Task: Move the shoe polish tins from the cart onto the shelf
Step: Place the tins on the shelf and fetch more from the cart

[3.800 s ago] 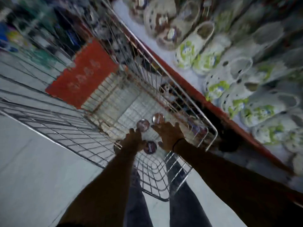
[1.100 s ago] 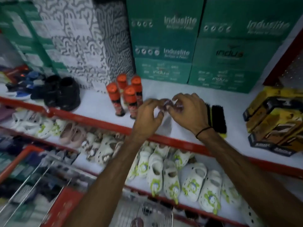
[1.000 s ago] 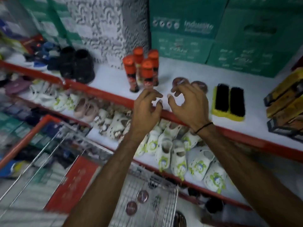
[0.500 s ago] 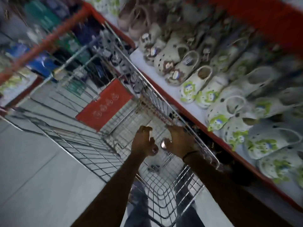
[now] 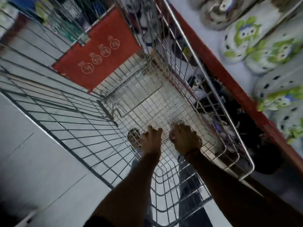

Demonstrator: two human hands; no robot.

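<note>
Both of our hands are down inside the wire cart (image 5: 164, 99). Our right hand (image 5: 185, 138) curls over a round tin (image 5: 172, 136), its dull reddish lid just showing under the fingers; it seems gripped, though blur hides the contact. Our left hand (image 5: 151, 140) is curled, and we cannot tell whether it holds anything. Another round, dark-lidded tin (image 5: 133, 134) lies on the cart floor just left of it.

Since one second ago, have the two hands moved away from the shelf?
Yes. Both hands, left hand and right hand, have come down from the upper shelf into the wire cart, now reaching toward its floor, close around a polish tin.
</note>
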